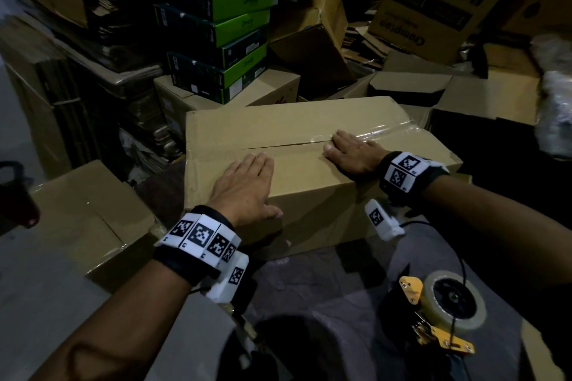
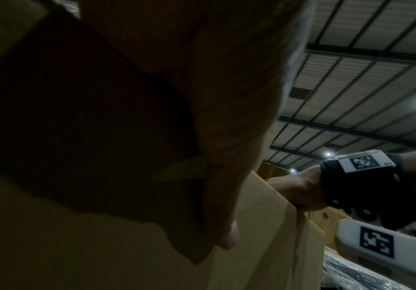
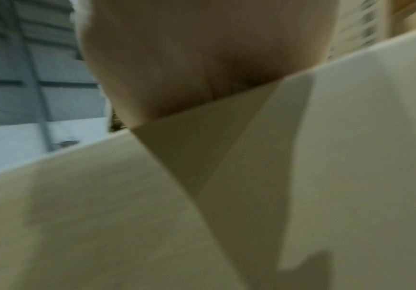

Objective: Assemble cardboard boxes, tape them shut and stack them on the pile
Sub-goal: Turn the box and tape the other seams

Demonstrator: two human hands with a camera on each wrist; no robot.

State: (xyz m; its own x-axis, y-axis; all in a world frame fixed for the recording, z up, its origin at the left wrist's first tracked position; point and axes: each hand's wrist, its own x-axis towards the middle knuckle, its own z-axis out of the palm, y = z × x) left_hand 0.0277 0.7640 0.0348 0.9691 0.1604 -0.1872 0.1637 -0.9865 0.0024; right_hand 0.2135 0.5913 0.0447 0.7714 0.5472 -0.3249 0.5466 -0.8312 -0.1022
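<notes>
A long brown cardboard box (image 1: pixel 297 120) lies in front of me with its top flaps folded down. Clear tape (image 1: pixel 390 130) covers the right part of the centre seam; the left part of the seam shows bare. My left hand (image 1: pixel 247 182) lies flat on the near flap, thumb over the front edge. My right hand (image 1: pixel 349 151) presses flat on the taped seam. The left wrist view shows my palm (image 2: pixel 214 98) on the box (image 2: pixel 102 255) and my right hand (image 2: pixel 298 190) beyond. The right wrist view, blurred, shows my palm (image 3: pixel 189 58) on cardboard (image 3: pixel 102 215). A yellow tape dispenser (image 1: pixel 442 312) lies at the lower right.
A closed brown box (image 1: pixel 89 216) sits at my left. Green and black product boxes (image 1: pixel 223 40) are stacked behind on another carton. Open cartons (image 1: pixel 433 86) and a large printed carton (image 1: pixel 439 0) crowd the back right. Flattened cardboard stacks (image 1: pixel 77 77) rise at the left.
</notes>
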